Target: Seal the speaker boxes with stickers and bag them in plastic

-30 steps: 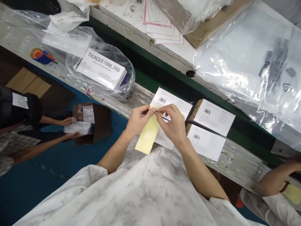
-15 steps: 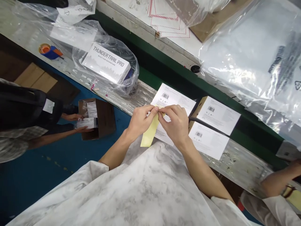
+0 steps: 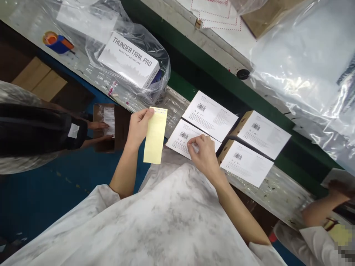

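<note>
My left hand (image 3: 138, 125) pinches the top of a pale yellow backing strip (image 3: 155, 136), which hangs down beside the bench edge. My right hand (image 3: 203, 153) rests with fingers pressed together on the nearest white barcode box (image 3: 181, 138); a small sticker seems to lie under its fingertips, too small to be sure. Three more white boxes lie close by: one (image 3: 212, 114) just behind, two others (image 3: 263, 133) (image 3: 246, 162) to the right.
A white "Thunder Trail Pro" box in a clear plastic bag (image 3: 129, 61) sits at the left of the bench. A tape dispenser (image 3: 57, 42) lies further left. Large plastic bags (image 3: 305, 62) cover the back right. Another person's hands (image 3: 98, 125) work at a carton below left; another arm (image 3: 321, 207) is at right.
My hands have come apart: the left carried the yellow strip up and to the left, the right dropped onto the nearest white box. The camera view shifted.
</note>
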`<act>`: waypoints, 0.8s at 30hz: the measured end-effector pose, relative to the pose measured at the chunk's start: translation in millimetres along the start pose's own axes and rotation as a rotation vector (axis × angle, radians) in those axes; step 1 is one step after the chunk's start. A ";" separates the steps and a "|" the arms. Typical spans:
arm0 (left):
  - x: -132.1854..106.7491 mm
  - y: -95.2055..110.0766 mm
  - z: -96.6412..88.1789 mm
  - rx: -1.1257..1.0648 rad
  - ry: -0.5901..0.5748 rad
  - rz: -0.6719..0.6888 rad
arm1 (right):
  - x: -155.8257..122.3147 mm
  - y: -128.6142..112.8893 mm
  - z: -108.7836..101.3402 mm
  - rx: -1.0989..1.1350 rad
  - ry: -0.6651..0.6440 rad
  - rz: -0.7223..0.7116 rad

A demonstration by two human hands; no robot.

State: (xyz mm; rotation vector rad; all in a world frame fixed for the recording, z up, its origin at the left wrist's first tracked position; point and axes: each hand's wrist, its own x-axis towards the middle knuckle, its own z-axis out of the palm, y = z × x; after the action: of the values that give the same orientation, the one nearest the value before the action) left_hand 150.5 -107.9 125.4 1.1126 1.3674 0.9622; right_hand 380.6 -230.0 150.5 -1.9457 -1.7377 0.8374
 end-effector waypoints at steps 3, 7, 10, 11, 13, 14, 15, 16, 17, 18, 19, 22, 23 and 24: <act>-1.3 -6.7 0.7 -0.010 -0.017 -0.021 | -0.3 0.1 8.5 -0.071 0.015 -0.019; -3.9 -10.2 8.0 -0.011 -0.050 -0.027 | 0.3 -3.5 11.0 -0.112 0.032 -0.028; -3.6 -11.8 9.0 0.003 -0.064 -0.027 | 0.1 -5.7 12.3 -0.165 0.041 -0.031; -3.1 -12.3 8.5 0.005 -0.064 -0.025 | 0.0 -6.1 13.0 -0.185 0.046 -0.033; -2.0 -13.4 6.9 -0.001 -0.060 -0.025 | -0.1 -6.4 14.4 -0.221 0.062 -0.043; -1.5 -13.9 6.2 -0.005 -0.059 -0.027 | -0.2 -6.4 15.2 -0.235 0.073 -0.050; -1.2 -14.4 5.8 -0.006 -0.057 -0.030 | -0.4 -6.4 16.0 -0.246 0.085 -0.058; -0.9 -14.8 5.6 -0.006 -0.056 -0.033 | -0.7 -6.6 17.0 -0.254 0.094 -0.065; -0.9 -15.0 5.7 -0.006 -0.056 -0.035 | -0.9 -6.9 18.0 -0.260 0.101 -0.070; -1.0 -14.9 6.2 -0.006 -0.059 -0.037 | -1.1 -7.5 19.0 -0.266 0.108 -0.072; -1.5 -14.4 6.8 -0.007 -0.062 -0.037 | -1.1 -8.2 19.9 -0.272 0.110 -0.070; -4.6 -10.0 9.2 0.001 -0.074 -0.017 | 0.7 -8.4 19.3 -0.227 0.112 -0.017; -6.3 -7.2 9.9 0.012 -0.075 0.000 | 2.1 -6.9 17.2 -0.168 0.106 0.012; -8.5 -3.8 10.6 0.025 -0.077 0.020 | 3.8 -4.4 13.7 -0.076 0.099 0.044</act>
State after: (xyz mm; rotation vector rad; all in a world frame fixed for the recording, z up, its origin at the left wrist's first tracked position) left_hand 160.5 -117.4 122.7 1.1723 1.3116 0.9092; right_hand 368.4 -227.0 142.6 -2.0454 -1.6981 0.6867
